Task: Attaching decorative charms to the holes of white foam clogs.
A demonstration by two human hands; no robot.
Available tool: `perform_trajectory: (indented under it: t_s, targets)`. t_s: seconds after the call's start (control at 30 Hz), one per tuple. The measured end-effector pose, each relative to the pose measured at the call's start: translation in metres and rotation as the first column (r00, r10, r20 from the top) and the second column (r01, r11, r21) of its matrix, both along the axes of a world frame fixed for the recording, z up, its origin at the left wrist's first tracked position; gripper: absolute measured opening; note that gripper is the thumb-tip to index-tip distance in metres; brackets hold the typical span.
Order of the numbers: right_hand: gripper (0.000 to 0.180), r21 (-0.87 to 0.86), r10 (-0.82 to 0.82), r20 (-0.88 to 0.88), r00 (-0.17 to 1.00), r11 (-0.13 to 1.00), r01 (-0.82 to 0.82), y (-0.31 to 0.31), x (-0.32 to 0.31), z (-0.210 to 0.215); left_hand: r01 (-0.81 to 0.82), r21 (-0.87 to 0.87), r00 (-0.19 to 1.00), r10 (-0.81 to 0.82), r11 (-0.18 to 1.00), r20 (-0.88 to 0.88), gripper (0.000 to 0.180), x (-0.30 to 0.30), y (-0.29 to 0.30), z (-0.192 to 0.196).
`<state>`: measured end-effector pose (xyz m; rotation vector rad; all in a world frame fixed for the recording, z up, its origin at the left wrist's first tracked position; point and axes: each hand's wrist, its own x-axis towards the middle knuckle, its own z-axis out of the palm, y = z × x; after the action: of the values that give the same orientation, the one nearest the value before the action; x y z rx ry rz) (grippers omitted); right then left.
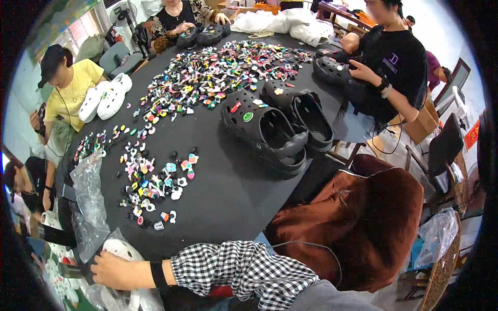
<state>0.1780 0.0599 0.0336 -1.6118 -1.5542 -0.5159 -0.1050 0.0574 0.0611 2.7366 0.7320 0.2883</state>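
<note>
Nearest the camera, a person's left hand (111, 269) reaches out from a black-and-white checked sleeve (244, 267), a black band at the wrist, and rests on a white clog (122, 252) that sits in a clear plastic bag (91, 207) at the lower left edge of the black surface (228, 192); the fingers curl loosely over the shoe and bag, though how firmly they grip cannot be told. The right hand is out of view. Just right of the sleeve, a brown fuzzy chair back (363, 228) stands against the surface's near edge.

Farther in, a small cluster of coloured shoe charms (155, 181) lies scattered left of centre, well apart from the hand. Beyond it, a pair of black clogs (275, 129) stands near the middle, side by side and touching, with a few charms set in the toes. Behind them, a much larger heap of mixed charms (218, 72) spreads across the far half of the surface.

Around the rim, other people work: one in a yellow shirt (72, 88) at the left beside a pair of white clogs (106, 98), one in a black shirt (394, 67) at the right holding a black clog, another at the far end with two more dark shoes, and one at the lower left edge.
</note>
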Motion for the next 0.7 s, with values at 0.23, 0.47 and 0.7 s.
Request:
perform_trajectory:
  t_s: [0.23,0.47,0.7]
  targets:
    - [0.013,0.246,0.340,-0.156,0.927,0.923,-0.296,0.002,-0.019,-0.038,-0.281,-0.381,0.933,0.344,0.881,0.107,0.082,0.023,-0.015,0.008]
    - [0.021,0.188,0.411,-0.191,0.892,0.907,-0.377,-0.003,-0.014,-0.036,-0.215,-0.465,0.922,0.335,0.859,0.192,0.090,0.025,0.025,-0.007]
    - [0.019,0.117,0.449,-0.093,0.889,0.891,-0.438,-0.014,-0.007,-0.019,-0.171,-0.426,0.918,0.300,0.888,0.257,0.080,0.036,0.046,-0.021]
